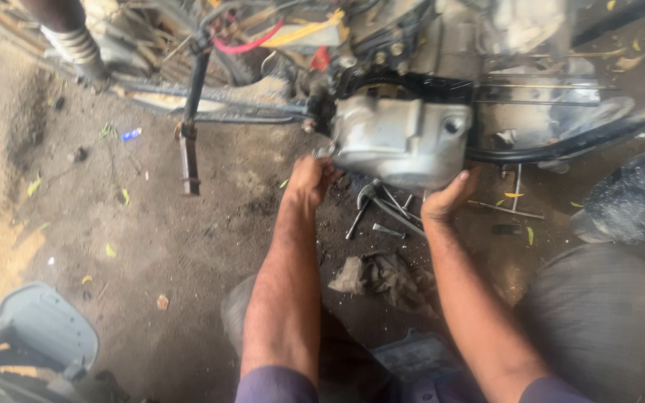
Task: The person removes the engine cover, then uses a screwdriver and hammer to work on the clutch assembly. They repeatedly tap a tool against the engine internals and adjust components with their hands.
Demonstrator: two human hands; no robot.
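A silver motorcycle engine cover [401, 138] hangs at the side of a motorcycle frame [531, 153] near the top centre. My left hand [309, 181] is curled against the cover's lower left corner, fingers closed around something small that I cannot make out. My right hand [449, 198] cups the cover's lower right edge from beneath, palm up. Both forearms reach in from the bottom of the view.
Several metal tools [382, 209] lie on the oily dirt ground under the engine, with a dirty rag [382, 276] closer to me. A kickstand [188, 153] stands at the left. A grey plastic panel [42, 328] lies bottom left, and a tyre [636, 201] sits at right.
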